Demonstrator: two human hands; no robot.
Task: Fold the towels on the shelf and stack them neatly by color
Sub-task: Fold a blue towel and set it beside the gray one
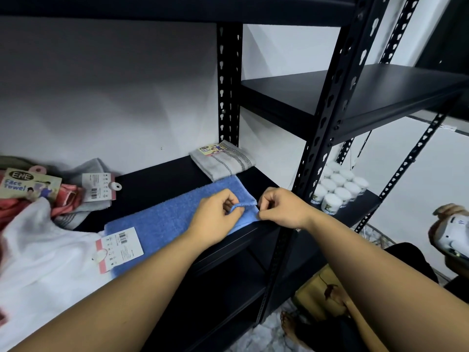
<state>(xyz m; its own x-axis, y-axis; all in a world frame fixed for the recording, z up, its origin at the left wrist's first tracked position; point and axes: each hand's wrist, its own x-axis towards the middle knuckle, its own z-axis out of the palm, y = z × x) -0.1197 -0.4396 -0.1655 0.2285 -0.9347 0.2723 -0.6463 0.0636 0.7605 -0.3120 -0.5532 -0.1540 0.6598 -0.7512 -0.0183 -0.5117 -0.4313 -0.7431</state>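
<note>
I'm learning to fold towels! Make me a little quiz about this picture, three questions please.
1. True or false: both hands pinch the right end of the blue towel.
2. Which towel is already folded at the back of the shelf? A) pink B) grey striped C) white
3. Fill in: the tag at the blue towel's left end shows a ____ code.

Key: 1 true: left hand, right hand. 2 B, the grey striped towel. 3 bar.

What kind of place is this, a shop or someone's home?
Probably a storeroom or shop back room, though that's a guess: bare black metal shelving, new towels with retail tags still attached, and white jars stocked in rows.
</note>
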